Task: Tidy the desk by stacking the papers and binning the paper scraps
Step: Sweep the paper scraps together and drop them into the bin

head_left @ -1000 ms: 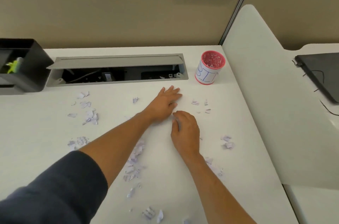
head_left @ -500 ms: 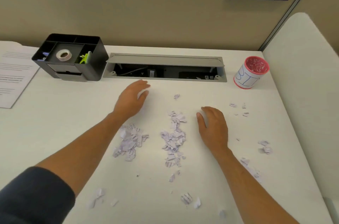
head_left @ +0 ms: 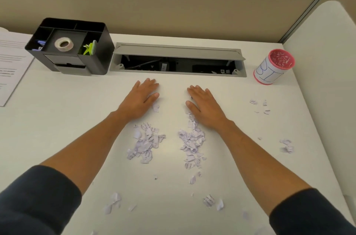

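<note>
White worktop (head_left: 57,138) carries everything we see. Against its back edge sits our black organiser (head_left: 90,61), printed papers (head_left: 11,69) at its left. Our left hand (head_left: 141,99) and right hand (head_left: 204,105) lie flat, fingers straight, holding nothing. Paper scraps (head_left: 146,142) lie piled just below both palms. The pink-rimmed cup (head_left: 273,67) stands far right.

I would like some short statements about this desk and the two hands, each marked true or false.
1. Both hands, left hand and right hand, lie flat on the desk. True.
2. The tape roll lies on the desk. False: it sits in the black organizer.
3. The pink-rimmed cup stands at the far right. True.
4. The paper scraps are all in the cup. False: they are on the desk.
</note>
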